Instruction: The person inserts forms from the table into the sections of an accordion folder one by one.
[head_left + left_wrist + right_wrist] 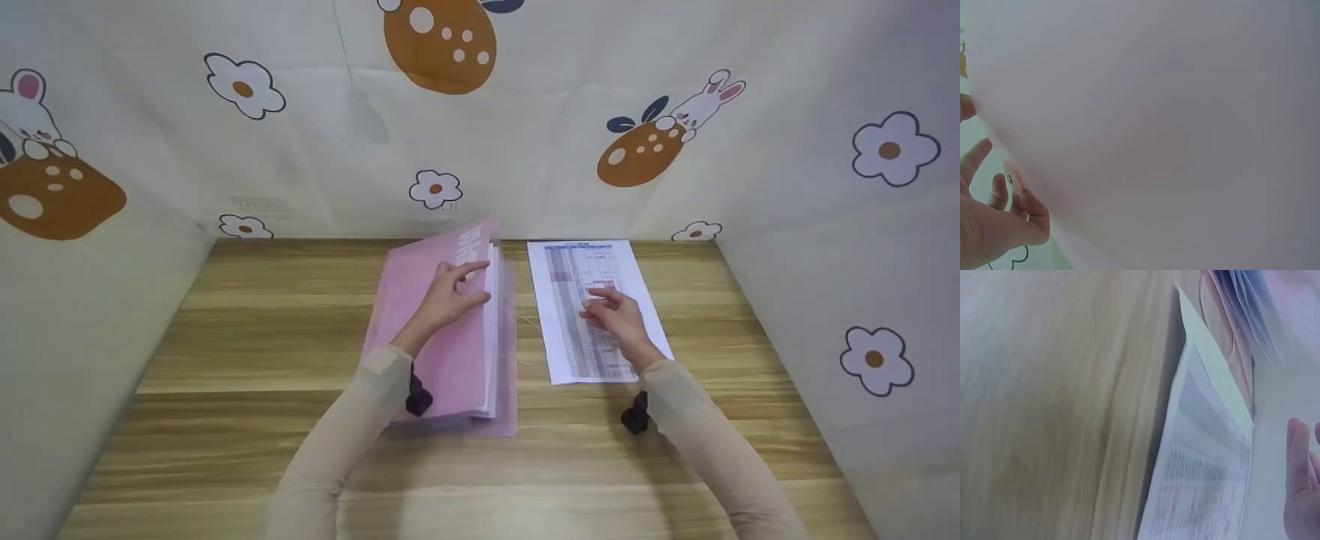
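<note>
A pink folder [442,360] with white sheets [492,330] inside lies left of centre, its cover partly lifted along the right side. My left hand [451,294] holds that edge with bent fingers, the thumb and forefinger tips apart. In the left wrist view the pale pink cover [1157,140] fills most of the picture, with fingers [1036,216] along its edge. Over a printed sheet of paper [559,330] is my right hand [619,322], fingers loosely bent. The right wrist view shows this hand [1302,484] holding nothing, apart from the paper [1202,461].
The folder and paper lie on a wood-grain table [247,337]. Cream curtains [322,150] with rabbits, flowers and orange shapes hang at the back and both sides. Small dark devices [418,394] sit beneath the wrists.
</note>
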{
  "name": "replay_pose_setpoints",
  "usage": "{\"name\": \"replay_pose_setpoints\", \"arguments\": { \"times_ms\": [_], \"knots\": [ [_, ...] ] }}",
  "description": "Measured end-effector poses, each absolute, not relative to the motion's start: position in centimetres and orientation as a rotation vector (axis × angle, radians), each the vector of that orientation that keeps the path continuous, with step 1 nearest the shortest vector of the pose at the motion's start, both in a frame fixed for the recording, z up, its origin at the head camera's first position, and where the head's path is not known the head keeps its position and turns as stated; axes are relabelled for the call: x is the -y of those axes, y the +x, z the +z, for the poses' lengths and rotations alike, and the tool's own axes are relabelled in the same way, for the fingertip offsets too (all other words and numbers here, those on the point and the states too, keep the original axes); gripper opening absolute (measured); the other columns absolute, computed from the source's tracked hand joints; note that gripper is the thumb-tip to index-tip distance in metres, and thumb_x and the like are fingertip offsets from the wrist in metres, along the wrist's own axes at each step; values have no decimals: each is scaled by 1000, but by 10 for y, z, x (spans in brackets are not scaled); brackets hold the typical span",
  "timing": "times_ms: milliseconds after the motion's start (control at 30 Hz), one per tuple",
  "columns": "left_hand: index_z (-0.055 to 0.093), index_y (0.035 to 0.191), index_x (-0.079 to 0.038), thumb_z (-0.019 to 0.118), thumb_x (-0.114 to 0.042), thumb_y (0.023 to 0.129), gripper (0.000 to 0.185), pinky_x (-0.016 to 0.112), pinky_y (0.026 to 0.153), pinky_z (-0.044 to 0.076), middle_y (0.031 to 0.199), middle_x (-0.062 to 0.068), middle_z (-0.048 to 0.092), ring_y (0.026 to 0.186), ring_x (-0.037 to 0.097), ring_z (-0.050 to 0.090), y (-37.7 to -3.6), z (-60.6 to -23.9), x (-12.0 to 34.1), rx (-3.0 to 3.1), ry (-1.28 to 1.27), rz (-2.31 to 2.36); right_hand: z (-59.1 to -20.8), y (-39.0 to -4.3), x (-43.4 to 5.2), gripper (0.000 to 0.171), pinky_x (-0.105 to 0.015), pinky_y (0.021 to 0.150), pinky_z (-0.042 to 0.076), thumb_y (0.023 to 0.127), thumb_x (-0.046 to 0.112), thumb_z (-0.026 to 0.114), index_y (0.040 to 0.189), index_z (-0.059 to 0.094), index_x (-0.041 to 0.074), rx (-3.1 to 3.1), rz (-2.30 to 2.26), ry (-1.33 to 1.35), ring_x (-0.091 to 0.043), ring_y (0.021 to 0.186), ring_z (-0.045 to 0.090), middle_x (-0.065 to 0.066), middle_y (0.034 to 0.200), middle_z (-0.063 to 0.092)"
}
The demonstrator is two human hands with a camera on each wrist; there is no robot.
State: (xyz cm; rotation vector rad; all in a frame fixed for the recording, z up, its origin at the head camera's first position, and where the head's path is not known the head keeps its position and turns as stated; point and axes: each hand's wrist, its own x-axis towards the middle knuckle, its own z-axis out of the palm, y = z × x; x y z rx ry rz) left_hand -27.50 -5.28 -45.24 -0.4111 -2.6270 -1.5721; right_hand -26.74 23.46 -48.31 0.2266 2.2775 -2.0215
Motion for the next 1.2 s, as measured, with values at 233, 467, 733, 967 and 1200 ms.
{"name": "replay_pose_setpoints", "arguments": {
  "times_ms": [233, 467, 733, 967, 1200],
  "knots": [
    [57, 119, -14, 68, -15, 70, 49, 31, 66, 31, 89, 9, 35, 79, 23, 35, -275, -452, 53, 2618, -420, -1581, -537, -305, -293, 44, -24, 64, 47, 77, 14, 66, 116, 52, -2, -2277, -2164, 271, -17, 77, 62, -13, 93, 61],
    [57, 119, -16, 68, -17, 70, 50, 30, 66, 31, 89, 9, 35, 79, 22, 35, -275, -451, 52, 2636, -400, -1575, -561, -322, -332, 44, -24, 64, 47, 78, 10, 65, 116, 49, -4, -2297, -2252, 373, -17, 77, 61, -12, 90, 59],
    [57, 119, -15, 68, -17, 71, 49, 31, 66, 31, 89, 9, 35, 79, 22, 34, -275, -451, 52, 2635, -396, -1584, -514, -287, -328, 52, -24, 79, 41, 79, 9, 60, 125, 41, -7, -2410, -2058, 493, -15, 93, 51, -14, 108, 51],
    [57, 119, -16, 68, -16, 71, 49, 31, 65, 31, 89, 10, 35, 78, 22, 35, -275, -452, 52, 2646, -378, -1582, -501, -271, -325, 58, -34, 94, 28, 81, 4, 56, 130, 30, -10, -2464, -1909, 551, -29, 115, 34, -26, 126, 36],
    [57, 119, -18, 68, -17, 70, 50, 31, 67, 32, 90, 10, 35, 82, 22, 35, -275, -452, 52, 2656, -358, -1602, -507, -271, -329, 63, -38, 94, 27, 80, 5, 59, 132, 26, -10, -2561, -1696, 542, -33, 116, 33, -27, 128, 34]
  ]
}}
